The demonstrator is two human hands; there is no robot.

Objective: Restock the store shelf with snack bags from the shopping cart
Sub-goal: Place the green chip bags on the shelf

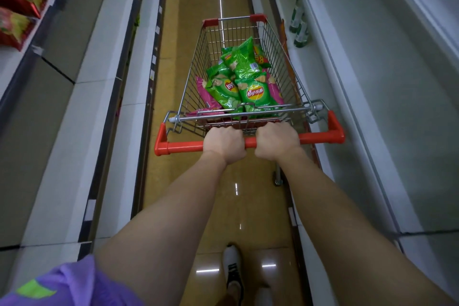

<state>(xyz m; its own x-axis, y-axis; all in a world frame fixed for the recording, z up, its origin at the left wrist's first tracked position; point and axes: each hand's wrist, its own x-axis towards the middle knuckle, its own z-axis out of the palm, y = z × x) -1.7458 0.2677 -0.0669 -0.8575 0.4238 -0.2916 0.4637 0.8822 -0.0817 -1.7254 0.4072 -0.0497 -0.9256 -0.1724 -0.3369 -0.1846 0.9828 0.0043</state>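
Steering is best kept straight while the red cart handle [315, 137] is gripped by left hand [223, 143] and right hand [277, 140], green Lay's bags [244, 82] heaped inside the wire basket [275, 40], near its handle end.

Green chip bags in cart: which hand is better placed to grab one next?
Slight edge to the right hand. Both grip the cart handle, but the nearest green chip bag lies just ahead of the right; the left hand sits nearer the pink bags.
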